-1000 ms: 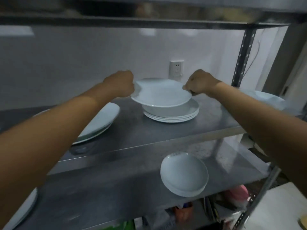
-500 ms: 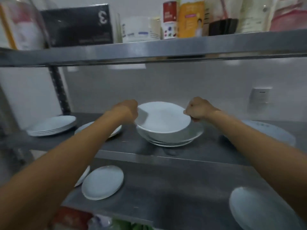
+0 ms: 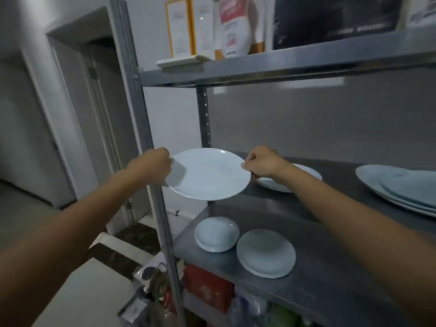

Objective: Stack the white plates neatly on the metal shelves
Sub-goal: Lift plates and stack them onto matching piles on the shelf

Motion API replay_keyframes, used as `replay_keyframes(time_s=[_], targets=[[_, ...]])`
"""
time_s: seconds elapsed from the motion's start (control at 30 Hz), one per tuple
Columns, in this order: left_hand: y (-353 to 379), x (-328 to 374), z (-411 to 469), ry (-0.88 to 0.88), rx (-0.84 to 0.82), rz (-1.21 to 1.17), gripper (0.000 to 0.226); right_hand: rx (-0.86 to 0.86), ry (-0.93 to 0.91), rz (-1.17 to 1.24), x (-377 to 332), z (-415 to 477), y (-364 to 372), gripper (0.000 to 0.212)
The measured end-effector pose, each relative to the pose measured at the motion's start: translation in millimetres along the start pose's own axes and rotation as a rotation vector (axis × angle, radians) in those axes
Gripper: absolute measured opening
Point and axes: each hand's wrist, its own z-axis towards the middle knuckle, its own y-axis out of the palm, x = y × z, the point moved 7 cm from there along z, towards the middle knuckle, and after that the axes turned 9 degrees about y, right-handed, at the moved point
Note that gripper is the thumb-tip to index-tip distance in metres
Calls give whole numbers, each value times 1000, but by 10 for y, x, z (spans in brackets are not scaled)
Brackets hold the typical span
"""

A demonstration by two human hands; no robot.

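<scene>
Grey walls and a recessed doorway (image 3: 77,114) lie well to the left of a round white plate (image 3: 210,173), which a person holds by its rim between both hands at the left end of the middle steel shelf (image 3: 342,182) of a metal rack. The left hand (image 3: 151,165) curls its fingers over the plate's left edge, and the right hand (image 3: 262,162) pinches the opposite edge, thumb on top and the other fingers tucked beneath. The plate sits nearly level, face up; whether its underside touches the shelf cannot be told. Just left of the plate, behind the left hand, stands the rack's grey front post (image 3: 144,114). Just right of the plate, behind the right wrist, another white plate (image 3: 309,172) lies on the same shelf, and farther right are large white oval platters (image 3: 401,187), stacked. Below the plate, on the lower steel shelf (image 3: 330,279), a stack of small white plates (image 3: 216,233) sits beside a stack of flatter white plates (image 3: 266,253). Lower still shows a red box (image 3: 207,286). Above the plate, the top steel shelf (image 3: 283,66) carries cartons and packets (image 3: 207,27).
</scene>
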Motion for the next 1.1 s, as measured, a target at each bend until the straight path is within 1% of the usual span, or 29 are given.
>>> replay_keyframes(time_s=[0.1,0.17,0.2,0.3,0.37,0.43,0.5,0.53,0.6,0.63,0.67,0.7,0.77,0.8,0.83,0.9,0.93,0.97,1.0,1.03,1.07,1.1], targets=[[230,-832,-378,-61,-60,-79,27,-103,-25,35,-354,-7,832,23],[504,-1280,-648,-87,-95,-75,26,-120,-39,-11,-441,-14,1380,22],[676,-1458,-781,-102,-119,-76,27,-155,-37,-19,-428,-12,1666,23],[1290,-1815,-1050,-138,-226,-46,32,-290,-34,-66,-249,28,2457,27],[1769,-1899,-1095,-166,-325,-43,29,-319,-26,-120,-39,124,2821,33],[2217,-1855,-1026,-189,-385,-100,18,-312,20,-156,204,281,3027,37],[2603,-1723,-844,-180,-406,-146,12,-293,92,-188,504,488,3148,34],[2781,-1644,-717,-159,-420,-155,15,-278,116,-194,645,612,3181,31],[3101,-1464,-446,-114,-466,-145,30,-245,170,-210,935,870,3205,16],[3238,-1388,-299,-102,-479,-146,34,-224,197,-212,1062,1007,3198,14],[3363,-1323,-150,-95,-481,-153,36,-213,222,-238,1176,1115,3187,19],[3480,-1265,12,-84,-477,-159,38,-197,211,-263,1259,1221,3176,22],[3700,-1157,338,-54,-486,-152,43,-68,51,-346,1310,1450,3101,22],[3808,-1121,493,-40,-503,-139,44,-102,65,-426,1381,1544,3132,30],[3904,-1087,640,-28,-516,-129,44,-98,7,-457,1389,1655,3129,41],[4093,-1042,944,-10,-516,-124,40,35,-91,-463,1482,1853,3131,52],[4193,-1016,1080,6,-511,-117,39,63,-78,-454,1566,1935,3164,55],[4297,-988,1200,26,-502,-109,38,-4,33,-429,1663,1988,3220,51],[4403,-956,1295,46,-489,-106,36,-97,156,-452,1783,2053,3320,39],[4509,-914,1358,73,-479,-100,34,-150,213,-485,1961,2095,3454,32],[4617,-860,1395,114,-468,-84,32,-95,251,-520,2108,2164,3478,33],[4710,-807,1412,156,-452,-63,30,-87,292,-519,2203,2172,3519,33]])
